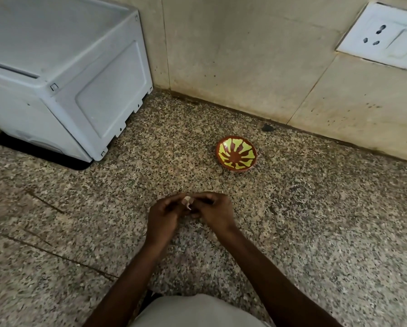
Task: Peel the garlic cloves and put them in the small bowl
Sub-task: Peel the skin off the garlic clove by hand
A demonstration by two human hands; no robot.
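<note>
Both hands, left hand and right hand, pinch one small pale papery-skinned garlic clove above the speckled granite counter, near the empty brown-and-yellow small bowl; clove likely light, firm, slippery once bare, so grip its ends.

head view, looking down, near countertop

Readable text: none anywhere in view.
White appliance: plain panels, no brand or label legible.
Wall socket plate: unmarked.
Small bowl: yellow painted pattern only, no lettering.
</note>
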